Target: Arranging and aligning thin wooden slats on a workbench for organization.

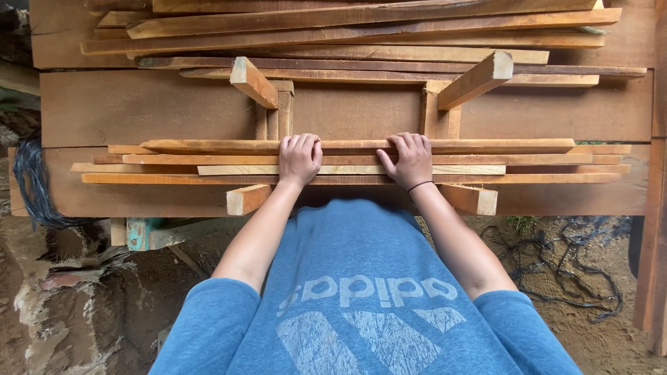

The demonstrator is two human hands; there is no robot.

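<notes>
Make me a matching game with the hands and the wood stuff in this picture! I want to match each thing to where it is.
Things:
1. left hand
2. right hand
3. long thin brown wooden strips
4. loose pile of brown wooden boards

Places:
A. stacked at the far top of the view
B. wears a black wristband
C. lying across two pale square wooden blocks, under both hands
D. palm down, bare wrist

Pairs: 1-D, 2-B, 3-C, 4-A
</notes>
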